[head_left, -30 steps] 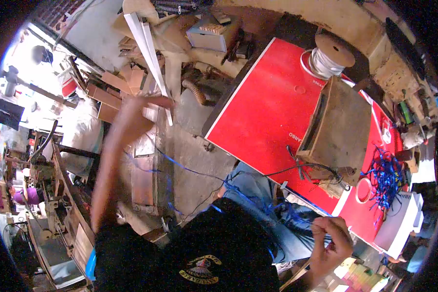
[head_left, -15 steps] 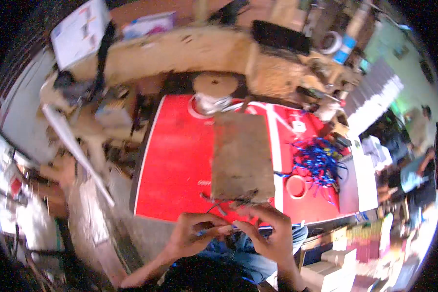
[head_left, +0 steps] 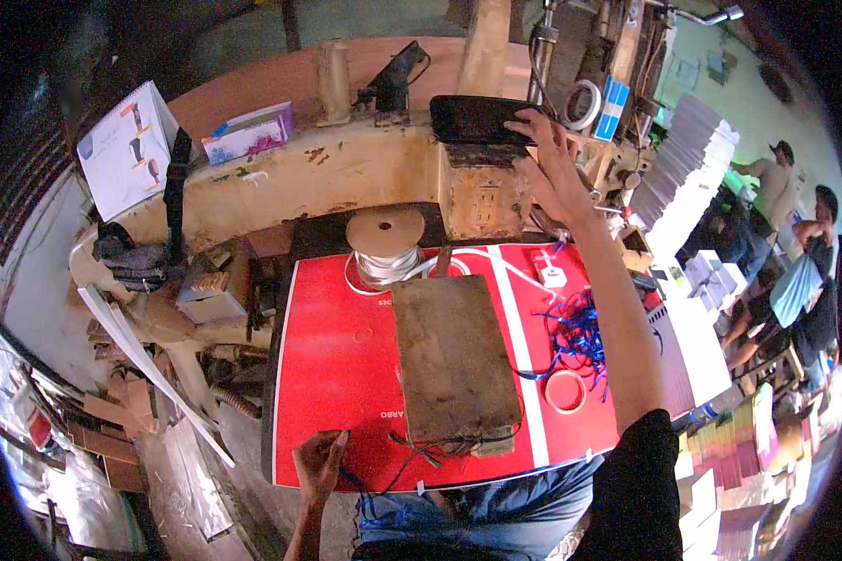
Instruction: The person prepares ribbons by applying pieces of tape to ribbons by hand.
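Note:
My left hand (head_left: 318, 463) is low at the red board's front left edge. Thumb and forefinger are pinched on the end of a thin dark blue ribbon (head_left: 354, 479), partly hidden. My right hand (head_left: 554, 173) reaches far forward, fingers apart, its fingertips at the right end of a black shallow tray (head_left: 472, 120) on the machine. I cannot tell whether they touch anything in it. Between the hands a worn brown board (head_left: 454, 360) lies on the red board (head_left: 337, 351), with dark cords (head_left: 430, 447) across its near end.
A spool of white ribbon (head_left: 384, 248) stands behind the brown board. To the right lie a tangle of blue ribbon (head_left: 578, 332), a tape roll (head_left: 564, 391) and a paper stack (head_left: 688, 360). A desk calendar (head_left: 131, 150) stands back left. Other people (head_left: 809, 271) are at far right.
Both hands were together in front of the brown board. My right hand has moved far forward to the black tray; my left has moved left and down. The camera view has tilted up.

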`<state>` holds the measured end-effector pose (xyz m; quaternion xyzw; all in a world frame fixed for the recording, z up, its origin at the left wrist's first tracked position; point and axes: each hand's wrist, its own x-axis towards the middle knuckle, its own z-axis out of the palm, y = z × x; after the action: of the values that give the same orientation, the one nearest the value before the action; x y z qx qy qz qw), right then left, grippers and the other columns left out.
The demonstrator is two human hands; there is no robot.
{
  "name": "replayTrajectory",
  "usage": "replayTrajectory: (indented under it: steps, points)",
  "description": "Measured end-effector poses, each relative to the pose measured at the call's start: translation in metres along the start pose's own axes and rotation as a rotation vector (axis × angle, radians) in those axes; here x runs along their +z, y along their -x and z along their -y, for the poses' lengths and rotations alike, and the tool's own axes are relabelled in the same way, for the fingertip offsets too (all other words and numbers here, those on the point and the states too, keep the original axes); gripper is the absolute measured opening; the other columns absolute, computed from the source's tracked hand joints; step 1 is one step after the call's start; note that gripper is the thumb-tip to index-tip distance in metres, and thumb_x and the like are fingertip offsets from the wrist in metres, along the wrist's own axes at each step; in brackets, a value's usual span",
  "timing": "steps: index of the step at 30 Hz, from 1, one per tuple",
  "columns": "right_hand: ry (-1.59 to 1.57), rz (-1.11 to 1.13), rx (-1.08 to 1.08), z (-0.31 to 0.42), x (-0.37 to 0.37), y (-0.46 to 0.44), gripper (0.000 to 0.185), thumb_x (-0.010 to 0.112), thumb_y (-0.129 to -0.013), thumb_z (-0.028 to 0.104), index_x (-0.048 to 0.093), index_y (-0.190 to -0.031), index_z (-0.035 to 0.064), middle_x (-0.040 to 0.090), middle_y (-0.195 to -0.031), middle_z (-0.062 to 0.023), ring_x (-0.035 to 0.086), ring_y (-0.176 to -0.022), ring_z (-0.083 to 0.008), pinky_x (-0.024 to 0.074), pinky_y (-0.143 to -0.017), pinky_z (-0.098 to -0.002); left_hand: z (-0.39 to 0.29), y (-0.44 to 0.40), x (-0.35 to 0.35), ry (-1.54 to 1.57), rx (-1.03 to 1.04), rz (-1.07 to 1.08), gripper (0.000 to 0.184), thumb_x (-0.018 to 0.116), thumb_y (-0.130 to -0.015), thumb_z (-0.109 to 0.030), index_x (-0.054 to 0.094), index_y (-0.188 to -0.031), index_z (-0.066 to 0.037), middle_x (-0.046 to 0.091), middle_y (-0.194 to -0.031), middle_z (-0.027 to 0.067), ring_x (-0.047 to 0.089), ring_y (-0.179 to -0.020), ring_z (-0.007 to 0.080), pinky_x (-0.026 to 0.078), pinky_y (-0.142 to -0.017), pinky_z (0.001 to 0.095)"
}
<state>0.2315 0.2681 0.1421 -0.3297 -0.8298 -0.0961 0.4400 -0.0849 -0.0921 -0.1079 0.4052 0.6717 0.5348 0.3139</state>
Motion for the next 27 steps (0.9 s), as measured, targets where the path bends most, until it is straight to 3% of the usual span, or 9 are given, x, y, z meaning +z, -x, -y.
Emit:
replayTrajectory:
  steps: [3,5,7,14,19,20,21,22,27]
  points:
    - [-0.051,0.079,0.018,-0.008,0.000,-0.006,0.064,0.054,-0.085,0.018,0.033,-0.145,0.0067,0.049,-0.145,-0.0111,0.033,-0.139,-0.0337,0.0148,-0.115,-0.0484,0.002,0.000,-0.002,0.003,-0.008,-0.016,0.023,0.071,-0.094,-0.017,0.071,-0.096,0.006,0.069,-0.080,0.0044,0.059,-0.071,0.0078,0.048,-0.063,0.0240]
    - [0.089,-0.053,-0.142,-0.030,0.005,-0.011,0.069,0.065,-0.087,0.028,0.037,-0.146,0.0056,0.044,-0.150,-0.0138,0.034,-0.140,-0.0339,0.0191,-0.116,-0.0499,0.006,0.002,0.000,0.025,-0.065,0.010,0.024,0.071,-0.094,-0.018,0.072,-0.097,0.006,0.070,-0.081,0.0051,0.060,-0.073,0.0085,0.049,-0.065,0.0243]
    - [-0.013,-0.112,0.047,-0.023,-0.002,-0.023,0.080,0.076,-0.085,0.035,0.038,-0.148,0.0054,0.038,-0.153,-0.0168,0.036,-0.141,-0.0331,0.0240,-0.117,-0.0508,0.007,0.001,0.000,0.084,-0.088,0.042,0.024,0.071,-0.094,-0.018,0.072,-0.099,0.005,0.071,-0.084,0.0064,0.062,-0.076,0.0099,0.050,-0.067,0.0252]
    - [-0.221,0.121,0.157,-0.067,0.006,-0.046,0.107,0.084,-0.079,0.029,0.015,-0.157,0.0103,0.042,-0.150,-0.0182,0.043,-0.137,-0.0297,0.0337,-0.115,-0.0480,-0.005,0.000,-0.003,0.069,-0.065,0.108,0.023,0.068,-0.096,-0.017,0.071,-0.103,0.005,0.072,-0.087,0.0074,0.064,-0.081,0.0101,0.053,-0.071,0.0266]
    - [-0.027,0.177,0.053,-0.085,0.004,-0.058,0.104,0.086,-0.077,0.027,0.020,-0.155,0.0060,0.049,-0.144,-0.0181,0.045,-0.135,-0.0290,0.0369,-0.113,-0.0423,0.012,0.001,0.001,0.081,-0.009,0.082,0.022,0.068,-0.095,-0.016,0.071,-0.102,0.005,0.071,-0.084,0.0063,0.062,-0.075,0.0097,0.051,-0.065,0.0254]
    - [-0.258,0.190,0.068,-0.089,0.009,-0.057,0.105,0.087,-0.076,0.026,0.020,-0.154,0.0032,0.051,-0.141,-0.0192,0.047,-0.132,-0.0285,0.0386,-0.111,-0.0395,0.012,-0.001,0.002,0.048,-0.023,0.050,0.022,0.069,-0.095,-0.015,0.071,-0.101,0.005,0.070,-0.083,0.0059,0.062,-0.073,0.0094,0.050,-0.063,0.0249]
    - [-0.271,0.165,0.164,-0.086,0.012,-0.058,0.106,0.088,-0.075,0.025,0.021,-0.153,0.0023,0.052,-0.138,-0.0208,0.049,-0.130,-0.0292,0.0388,-0.111,-0.0389,0.007,0.000,0.003,0.051,-0.012,0.121,0.022,0.069,-0.095,-0.015,0.071,-0.101,0.005,0.070,-0.083,0.0059,0.062,-0.073,0.0094,0.050,-0.063,0.0249]
    - [-0.123,-0.005,-0.021,-0.067,0.011,-0.053,0.107,0.089,-0.074,0.030,0.022,-0.153,0.0006,0.052,-0.138,-0.0211,0.050,-0.128,-0.0290,0.0388,-0.111,-0.0394,-0.002,0.002,0.003,0.055,-0.016,0.090,0.021,0.069,-0.095,-0.015,0.071,-0.100,0.006,0.069,-0.081,0.0049,0.060,-0.071,0.0086,0.049,-0.061,0.0244]
    - [0.159,-0.155,-0.008,-0.050,0.000,-0.044,0.117,0.089,-0.067,0.045,0.022,-0.152,-0.0004,0.050,-0.142,-0.0252,0.045,-0.136,-0.0363,0.0337,-0.114,-0.0446,0.012,-0.002,0.000,0.063,0.032,0.065,0.019,0.071,-0.093,-0.013,0.071,-0.096,0.006,0.067,-0.077,0.0028,0.058,-0.067,0.0070,0.046,-0.058,0.0235]
